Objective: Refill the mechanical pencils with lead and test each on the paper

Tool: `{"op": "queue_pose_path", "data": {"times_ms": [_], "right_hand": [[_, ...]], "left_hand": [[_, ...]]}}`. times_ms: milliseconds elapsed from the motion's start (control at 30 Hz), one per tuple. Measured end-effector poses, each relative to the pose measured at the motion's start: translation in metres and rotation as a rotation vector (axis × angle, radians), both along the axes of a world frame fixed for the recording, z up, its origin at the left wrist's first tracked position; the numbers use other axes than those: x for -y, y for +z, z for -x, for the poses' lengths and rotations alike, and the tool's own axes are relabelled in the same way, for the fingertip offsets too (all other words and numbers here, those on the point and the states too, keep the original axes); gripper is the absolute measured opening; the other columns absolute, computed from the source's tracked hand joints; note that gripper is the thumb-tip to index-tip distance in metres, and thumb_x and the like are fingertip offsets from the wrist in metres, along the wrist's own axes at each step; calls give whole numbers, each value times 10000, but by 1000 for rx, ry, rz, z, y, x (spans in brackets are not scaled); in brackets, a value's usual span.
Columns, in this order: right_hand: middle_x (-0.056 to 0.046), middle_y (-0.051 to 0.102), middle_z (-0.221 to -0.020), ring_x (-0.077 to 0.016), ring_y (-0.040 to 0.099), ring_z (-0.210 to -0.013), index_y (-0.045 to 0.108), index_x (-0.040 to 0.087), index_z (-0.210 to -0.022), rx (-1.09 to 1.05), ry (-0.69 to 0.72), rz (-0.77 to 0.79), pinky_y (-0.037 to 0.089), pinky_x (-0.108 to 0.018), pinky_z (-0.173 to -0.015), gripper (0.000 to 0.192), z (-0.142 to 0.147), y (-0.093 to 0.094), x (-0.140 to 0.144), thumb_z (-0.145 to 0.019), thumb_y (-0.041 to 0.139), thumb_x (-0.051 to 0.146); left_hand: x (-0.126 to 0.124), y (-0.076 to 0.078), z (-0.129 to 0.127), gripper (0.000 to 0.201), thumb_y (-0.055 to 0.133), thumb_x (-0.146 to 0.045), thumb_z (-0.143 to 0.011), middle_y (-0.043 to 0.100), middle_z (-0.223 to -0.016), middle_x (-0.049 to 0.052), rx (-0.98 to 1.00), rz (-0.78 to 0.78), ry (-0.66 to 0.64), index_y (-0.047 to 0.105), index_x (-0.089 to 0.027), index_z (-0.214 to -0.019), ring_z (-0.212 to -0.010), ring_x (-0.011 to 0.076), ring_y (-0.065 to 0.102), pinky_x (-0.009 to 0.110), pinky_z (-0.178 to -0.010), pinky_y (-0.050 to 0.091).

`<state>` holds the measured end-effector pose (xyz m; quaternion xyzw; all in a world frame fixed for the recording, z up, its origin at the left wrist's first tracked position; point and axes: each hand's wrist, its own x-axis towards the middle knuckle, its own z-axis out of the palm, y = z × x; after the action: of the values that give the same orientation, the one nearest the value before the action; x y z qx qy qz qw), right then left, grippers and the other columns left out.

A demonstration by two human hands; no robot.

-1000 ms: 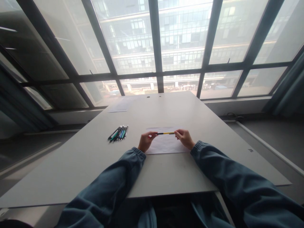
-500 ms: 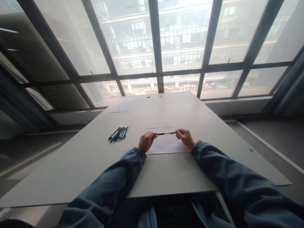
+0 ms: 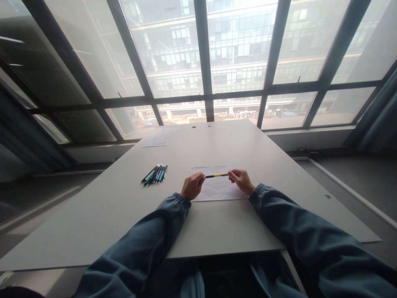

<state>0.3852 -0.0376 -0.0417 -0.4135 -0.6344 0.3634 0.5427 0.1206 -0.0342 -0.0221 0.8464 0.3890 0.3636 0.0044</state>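
Yellow and black band the slim, pen-like rod (image 3: 217,175) between left hand (image 3: 191,185) and right hand (image 3: 242,181) above a white paper sheet (image 3: 217,192), fingers pinched closed near its ends. Probably light, stiff and smooth, it's best gripped there.

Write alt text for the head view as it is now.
A person's left hand and right hand hold a black-and-yellow pen by its ends over white paper on a white table. Several loose pens lie together to the left; tall windows stand beyond.
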Motion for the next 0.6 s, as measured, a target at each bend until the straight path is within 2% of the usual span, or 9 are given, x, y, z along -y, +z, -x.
{"op": "queue_pose_path", "data": {"times_ms": [233, 467, 600], "right_hand": [[-7, 574, -541, -121, 494, -502, 660, 160, -649, -39, 21, 14, 388, -247, -488, 419, 1, 5, 3, -830, 646, 538], [-10, 593, -576, -117, 497, -517, 699, 144, -740, -85, 44, 16, 392, -244, -491, 369, 1, 1, 1, -810, 685, 506], [-14, 604, -582, -116, 505, -517, 710, 140, -760, -90, 43, 9, 401, -242, -487, 368, 1, 0, 0, -801, 698, 505]], "left_hand": [[1, -1, 0, 305, 407, -318, -1003, 575, -659, 4, 23, 61, 30, 569, -207, -770, -580, 144, 509, 250, -582, 336], [2, 0, 0, 362, 376, -354, -1011, 543, -603, -9, 31, 136, 46, 524, -198, -720, -553, 135, 499, 244, -569, 334], [2, -1, 0, 386, 363, -366, -1013, 510, -581, -18, 82, 170, 11, 479, -191, -689, -540, 123, 470, 241, -570, 343]]}}
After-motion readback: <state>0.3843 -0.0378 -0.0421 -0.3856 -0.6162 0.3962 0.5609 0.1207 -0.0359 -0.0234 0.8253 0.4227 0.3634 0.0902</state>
